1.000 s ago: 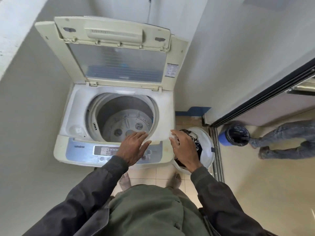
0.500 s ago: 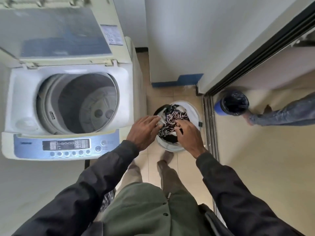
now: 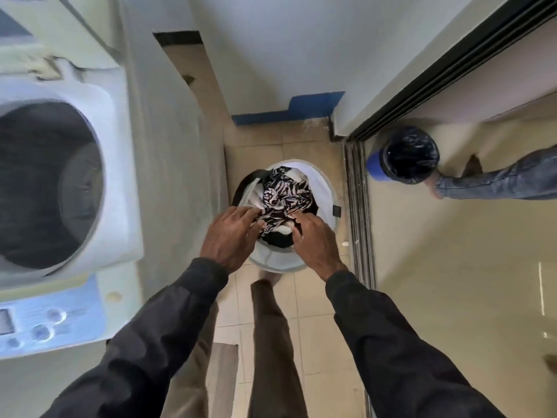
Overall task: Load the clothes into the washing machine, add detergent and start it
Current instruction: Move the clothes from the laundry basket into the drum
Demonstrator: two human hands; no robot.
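Pinching the stripy clothes (image 3: 283, 194) in the basket (image 3: 327, 191) with left hand (image 3: 232, 235) and right hand (image 3: 316, 238) close together, probably needing a big firm grab for carrying them, no dropping, to the open washing machine (image 3: 120, 182) left of both hands.

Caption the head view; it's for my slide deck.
Left hand and right hand grip patterned clothes in the basket beside the open washing machine.
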